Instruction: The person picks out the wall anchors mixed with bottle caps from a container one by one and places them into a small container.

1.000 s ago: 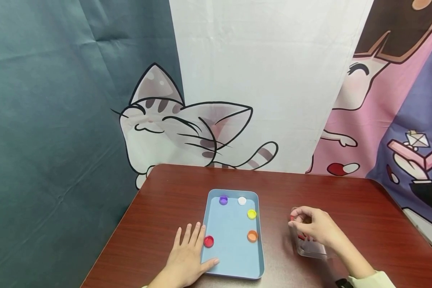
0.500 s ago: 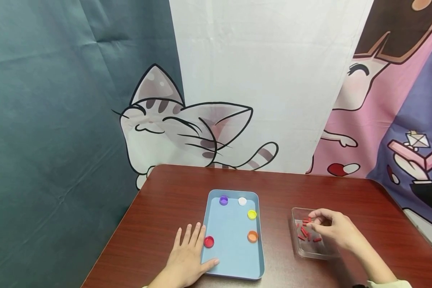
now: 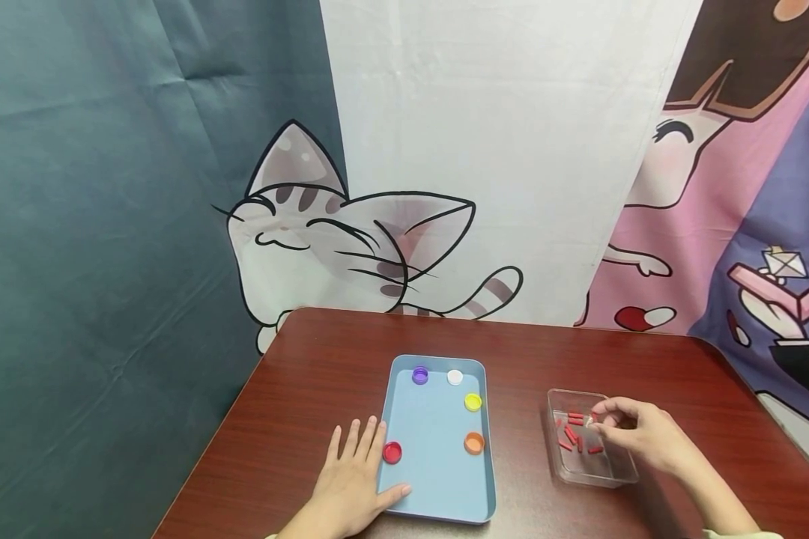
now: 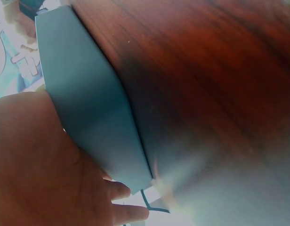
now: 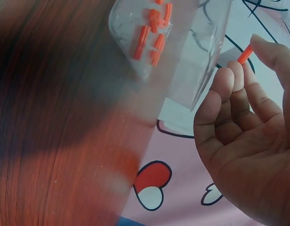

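My left hand (image 3: 350, 479) lies with straight fingers over the left rim of a light-blue tray (image 3: 438, 486); in the left wrist view the palm (image 4: 41, 165) is against the tray's side (image 4: 88, 80). Thumb and fingers of my right hand (image 3: 643, 434) pinch a small red stick (image 5: 245, 54), which appears orange in the right wrist view. This hand is over the right side of a clear plastic box (image 3: 586, 474). Several similar red sticks (image 3: 570, 434) lie scattered on the box's floor.
Round caps sit in the tray: a purple one (image 3: 420, 375), a white one (image 3: 455, 377), a yellow one (image 3: 473, 403), an orange one (image 3: 474, 443) and a red one (image 3: 392, 452). Beneath everything is a dark red-brown wooden table (image 3: 323, 359), backed by a cartoon-printed cloth (image 3: 479, 112).
My right hand has shifted rightward over the clear box, uncovering more of it and the sticks inside. The left hand and the tray have stayed put.
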A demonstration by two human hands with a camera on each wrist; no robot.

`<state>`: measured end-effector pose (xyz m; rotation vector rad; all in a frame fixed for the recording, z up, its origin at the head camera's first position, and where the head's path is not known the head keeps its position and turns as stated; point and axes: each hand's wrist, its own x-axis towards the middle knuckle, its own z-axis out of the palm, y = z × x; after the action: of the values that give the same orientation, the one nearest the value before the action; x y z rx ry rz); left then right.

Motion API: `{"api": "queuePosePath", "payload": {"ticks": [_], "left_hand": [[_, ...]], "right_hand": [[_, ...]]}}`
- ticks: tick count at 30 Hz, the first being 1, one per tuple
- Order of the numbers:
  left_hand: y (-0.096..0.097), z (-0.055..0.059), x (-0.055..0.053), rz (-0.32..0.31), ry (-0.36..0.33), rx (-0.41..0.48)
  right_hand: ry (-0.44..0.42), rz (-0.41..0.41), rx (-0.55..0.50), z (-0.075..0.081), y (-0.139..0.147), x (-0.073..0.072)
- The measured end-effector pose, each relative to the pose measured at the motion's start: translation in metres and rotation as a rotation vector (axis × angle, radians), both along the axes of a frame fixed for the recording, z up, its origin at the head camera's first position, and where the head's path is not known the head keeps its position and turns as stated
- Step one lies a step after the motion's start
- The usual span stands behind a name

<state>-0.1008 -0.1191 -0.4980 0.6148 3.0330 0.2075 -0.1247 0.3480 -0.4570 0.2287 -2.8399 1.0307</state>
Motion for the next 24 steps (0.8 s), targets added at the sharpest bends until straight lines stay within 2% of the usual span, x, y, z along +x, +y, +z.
{"api": "queuePosePath", "payload": {"ticks": [13, 24], "left_hand": [[0.000, -0.003, -0.001, 0.007, 0.005, -0.009], [0.001, 0.001, 0.000, -0.001, -0.002, 0.018]], "right_hand": [[-0.028, 0.008, -0.012, -0.004, 0.012, -0.004], [-0.038, -0.026, 0.020, 0.001, 0.018, -0.004]]}}
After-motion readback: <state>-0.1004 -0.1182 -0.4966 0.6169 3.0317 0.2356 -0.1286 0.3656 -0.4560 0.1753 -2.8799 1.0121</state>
